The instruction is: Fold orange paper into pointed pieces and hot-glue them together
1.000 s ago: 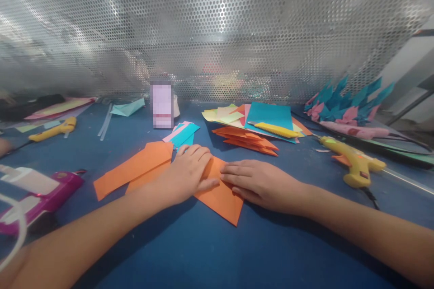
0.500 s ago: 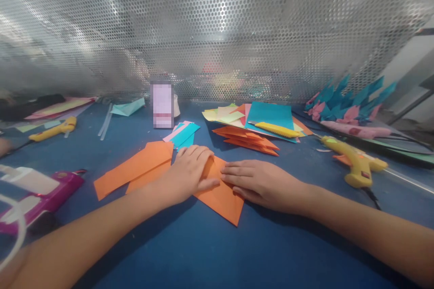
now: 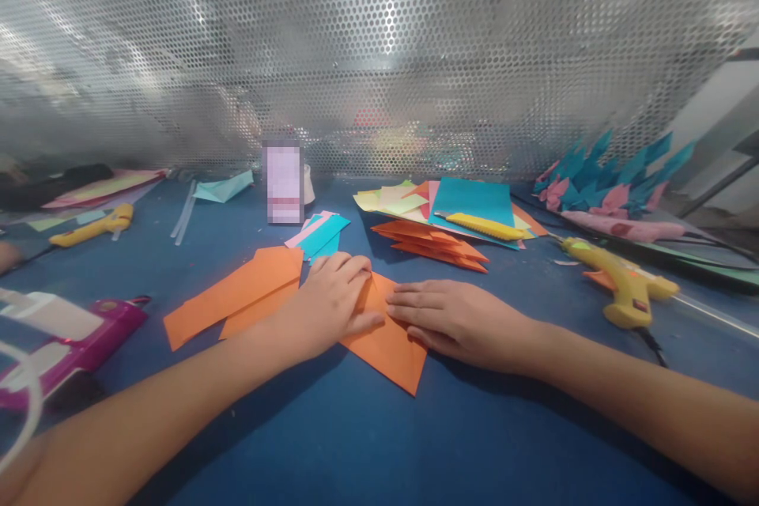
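Nearest: bare blue counter (image 3: 379, 451), then the folded orange sheet (image 3: 385, 360), lying flat between the two hands, one corner pointing toward the wearer. Left hand (image 3: 332, 304) rests over its left part, fingers bent, thumb on the paper; cannot tell whether the hidden fingertips pinch anything. Right hand (image 3: 456, 322) lies flat, palm down, fingers straight and together on the right part, gripping nothing.

Risk, as I judge it: uneven pressure between the hands could skew the sheet and set a crooked crease. Left forearm crosses loose orange pieces (image 3: 237, 288); a sweep might drag them.

Right side: yellow glue gun (image 3: 625, 285), corded. If hot, a careless reach could burn; heat not visible.

Farther: blue strips (image 3: 326, 237), stacked orange folds (image 3: 430, 245); behind these, a yellow cutter (image 3: 486, 227) on coloured sheets (image 3: 471, 202). A blind reach there risks a nick, should the blade be out. Farthest: perforated metal panel (image 3: 379, 55).
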`<state>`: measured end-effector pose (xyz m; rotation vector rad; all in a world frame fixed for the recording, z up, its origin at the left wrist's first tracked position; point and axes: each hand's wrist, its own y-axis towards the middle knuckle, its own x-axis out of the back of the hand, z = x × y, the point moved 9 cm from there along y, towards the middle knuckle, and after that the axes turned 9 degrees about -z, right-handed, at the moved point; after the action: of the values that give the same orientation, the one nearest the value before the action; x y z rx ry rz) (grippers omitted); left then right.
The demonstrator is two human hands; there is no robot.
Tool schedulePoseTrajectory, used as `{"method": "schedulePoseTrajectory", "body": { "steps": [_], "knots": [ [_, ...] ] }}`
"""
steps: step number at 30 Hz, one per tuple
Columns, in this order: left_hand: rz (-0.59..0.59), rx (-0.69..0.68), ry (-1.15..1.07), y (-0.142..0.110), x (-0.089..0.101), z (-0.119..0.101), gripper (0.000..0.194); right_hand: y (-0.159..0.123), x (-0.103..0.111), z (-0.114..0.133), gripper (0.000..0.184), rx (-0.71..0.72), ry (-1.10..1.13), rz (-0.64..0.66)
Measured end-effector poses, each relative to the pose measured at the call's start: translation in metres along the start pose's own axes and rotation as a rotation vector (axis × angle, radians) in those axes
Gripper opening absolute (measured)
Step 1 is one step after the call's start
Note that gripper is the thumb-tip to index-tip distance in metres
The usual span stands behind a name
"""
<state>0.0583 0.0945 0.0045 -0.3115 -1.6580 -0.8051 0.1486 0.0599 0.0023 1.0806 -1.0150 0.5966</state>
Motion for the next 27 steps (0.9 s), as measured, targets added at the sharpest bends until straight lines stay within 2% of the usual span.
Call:
{"method": "schedulePoseTrajectory", "body": {
  "steps": [5,10,16,23,27],
  "knots": [
    [-0.042,-0.036,-0.123,-0.0011,0.0008,-0.0019,0.037,-0.0001,-0.0009,-0.0001,0.033,-0.006,0.001,0.008],
    [-0.01,-0.085,-0.13,-0.0008,-0.0001,-0.0076,0.025,-0.0005,-0.0015,0.0004,0.034,0.004,-0.003,0.003],
    [-0.009,-0.136,-0.059,0.0,-0.0027,-0.0078,0.032,-0.002,-0.0006,0.0007,0.033,0.008,-0.006,-0.012],
    [0.042,-0.122,0.033,0.0,-0.0073,-0.0066,0.036,-0.0016,-0.0006,0.0013,0.034,0.021,-0.014,-0.018],
    [0.017,-0.147,0.107,-0.0008,-0.0065,-0.0069,0.039,-0.0008,0.0001,0.0021,0.033,0.03,-0.017,-0.028]
  ]
}}
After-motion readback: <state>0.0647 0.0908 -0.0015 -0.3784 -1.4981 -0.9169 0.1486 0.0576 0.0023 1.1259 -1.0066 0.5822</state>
